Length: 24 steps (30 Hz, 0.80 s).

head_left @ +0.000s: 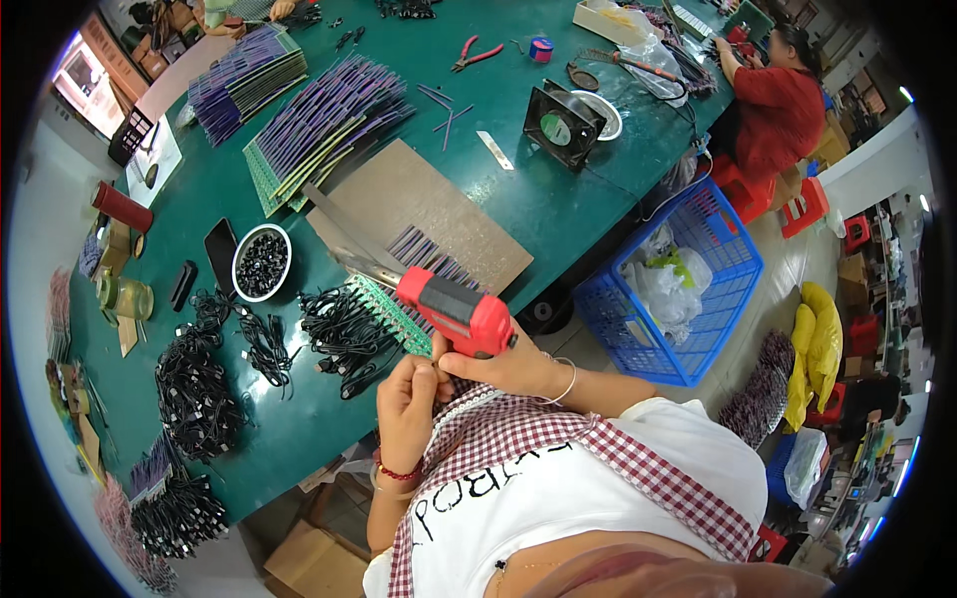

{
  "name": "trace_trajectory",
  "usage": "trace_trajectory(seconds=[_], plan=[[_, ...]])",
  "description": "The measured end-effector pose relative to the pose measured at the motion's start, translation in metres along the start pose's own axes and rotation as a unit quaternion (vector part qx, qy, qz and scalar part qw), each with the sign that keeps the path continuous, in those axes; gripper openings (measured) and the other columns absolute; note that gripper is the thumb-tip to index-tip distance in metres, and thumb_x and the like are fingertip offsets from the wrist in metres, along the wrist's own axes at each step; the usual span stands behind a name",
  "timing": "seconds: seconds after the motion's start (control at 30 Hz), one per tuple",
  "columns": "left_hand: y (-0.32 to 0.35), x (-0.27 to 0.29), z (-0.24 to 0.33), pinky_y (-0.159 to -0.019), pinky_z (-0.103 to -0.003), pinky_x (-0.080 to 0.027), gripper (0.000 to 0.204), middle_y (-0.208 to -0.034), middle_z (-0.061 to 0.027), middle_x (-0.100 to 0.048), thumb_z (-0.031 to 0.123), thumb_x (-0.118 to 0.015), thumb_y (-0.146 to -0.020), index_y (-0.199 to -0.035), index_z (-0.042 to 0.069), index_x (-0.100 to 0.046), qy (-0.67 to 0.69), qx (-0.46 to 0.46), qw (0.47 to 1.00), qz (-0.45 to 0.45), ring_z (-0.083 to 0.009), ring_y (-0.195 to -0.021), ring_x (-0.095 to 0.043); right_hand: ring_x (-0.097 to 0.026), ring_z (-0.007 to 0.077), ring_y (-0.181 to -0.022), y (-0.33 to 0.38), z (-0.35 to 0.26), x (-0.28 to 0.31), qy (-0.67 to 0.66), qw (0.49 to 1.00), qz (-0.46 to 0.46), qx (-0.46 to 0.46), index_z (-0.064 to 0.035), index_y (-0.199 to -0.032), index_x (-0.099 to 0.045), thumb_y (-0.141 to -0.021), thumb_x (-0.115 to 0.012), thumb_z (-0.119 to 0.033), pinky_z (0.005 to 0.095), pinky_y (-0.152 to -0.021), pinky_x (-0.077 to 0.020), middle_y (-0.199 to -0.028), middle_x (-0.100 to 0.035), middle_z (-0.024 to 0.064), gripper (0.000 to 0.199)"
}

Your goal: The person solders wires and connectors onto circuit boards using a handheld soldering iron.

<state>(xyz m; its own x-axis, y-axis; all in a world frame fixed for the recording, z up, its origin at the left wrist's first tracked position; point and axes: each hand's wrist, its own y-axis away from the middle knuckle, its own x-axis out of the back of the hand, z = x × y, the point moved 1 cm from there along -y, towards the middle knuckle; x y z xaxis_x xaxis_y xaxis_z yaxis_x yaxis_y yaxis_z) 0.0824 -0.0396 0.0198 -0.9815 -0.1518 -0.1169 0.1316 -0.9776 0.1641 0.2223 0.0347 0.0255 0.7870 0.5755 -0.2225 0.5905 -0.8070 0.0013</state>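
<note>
My left hand [407, 387] is closed in a pinch close to my body; whatever lies between its fingers is too small to make out. Beside it, my right hand [508, 364] is curled with its thumb toward the left hand, its fingertips partly hidden. A red and black tool body [454, 311] overlaps the right hand from above; whether that hand grips it cannot be seen. A long metal strip [349, 242] runs from its far end. Under the hands' far side lies a green circuit board strip [389, 314], with black cables [344, 334] to its left.
A white bowl of small black parts [263, 263], cable bundles [194, 394], stacked circuit boards [324, 120] and a cardboard sheet [429, 209] lie on the green table. Farther off are red-handled pliers [477, 53], a small fan [561, 125] and a soldering iron [623, 62]. A blue crate [688, 364] stands right; a person in red [783, 115] sits beyond.
</note>
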Motion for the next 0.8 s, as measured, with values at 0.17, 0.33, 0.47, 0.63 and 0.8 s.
trace_trajectory(seconds=[0.17,0.33,0.47,0.63,0.8], plan=[[0.004,0.004,0.0,-0.052,-0.021,-0.036,0.023,-0.064,-0.0013,-0.054,0.011,-0.047,-0.093,-0.074,-0.001,-0.052,-0.067,0.013,0.998,0.008,-0.005,-0.057,-0.044,-0.058,0.0098,-0.08,0.002,-0.003,-0.006,0.088,0.994,0.016,0.062,-0.0017,-0.115,-0.044,-0.078,-0.066,-0.007,0.0271,-0.072,-0.0474,-0.085,-0.06,0.0057,0.044],[0.005,0.01,0.0,-0.047,-0.023,-0.038,0.014,-0.057,-0.0014,-0.055,0.005,-0.056,-0.086,-0.074,-0.002,-0.053,-0.23,-0.039,0.972,0.035,-0.0055,-0.051,-0.048,-0.057,0.0097,-0.08,-0.001,-0.012,-0.007,0.134,0.986,0.005,0.096,-0.0014,-0.114,-0.046,-0.078,-0.066,-0.008,0.0269,-0.073,-0.0471,-0.085,-0.06,0.0064,0.042],[0.006,0.003,0.01,-0.047,-0.022,-0.04,0.01,-0.061,-0.0023,-0.056,0.002,-0.056,-0.085,-0.077,-0.003,-0.053,-0.128,-0.006,0.992,0.02,-0.0061,-0.05,-0.051,-0.056,0.0096,-0.08,0.002,0.002,-0.002,0.018,0.999,0.018,-0.023,-0.0021,-0.112,-0.048,-0.078,-0.067,-0.008,0.0265,-0.072,-0.0467,-0.087,-0.058,0.0045,0.04],[0.004,-0.003,0.003,-0.044,-0.02,-0.039,0.01,-0.067,-0.003,-0.056,0.002,-0.053,-0.086,-0.077,-0.001,-0.051,0.061,0.004,0.998,-0.033,-0.0052,-0.048,-0.05,-0.055,0.0097,-0.08,-0.002,-0.002,0.002,-0.222,0.972,-0.015,-0.076,-0.0016,-0.111,-0.049,-0.076,-0.069,-0.005,0.0259,-0.073,-0.0451,-0.086,-0.058,0.0015,0.04],[-0.001,0.002,0.0,-0.043,-0.019,-0.037,0.012,-0.061,-0.0011,-0.053,0.003,-0.053,-0.087,-0.076,-0.001,-0.05,0.07,0.012,0.997,0.017,-0.0042,-0.047,-0.048,-0.055,0.0103,-0.079,-0.001,0.0,0.002,-0.125,0.99,0.021,-0.057,-0.0024,-0.108,-0.051,-0.079,-0.069,-0.01,0.0258,-0.07,-0.0458,-0.086,-0.059,0.0028,0.035]])
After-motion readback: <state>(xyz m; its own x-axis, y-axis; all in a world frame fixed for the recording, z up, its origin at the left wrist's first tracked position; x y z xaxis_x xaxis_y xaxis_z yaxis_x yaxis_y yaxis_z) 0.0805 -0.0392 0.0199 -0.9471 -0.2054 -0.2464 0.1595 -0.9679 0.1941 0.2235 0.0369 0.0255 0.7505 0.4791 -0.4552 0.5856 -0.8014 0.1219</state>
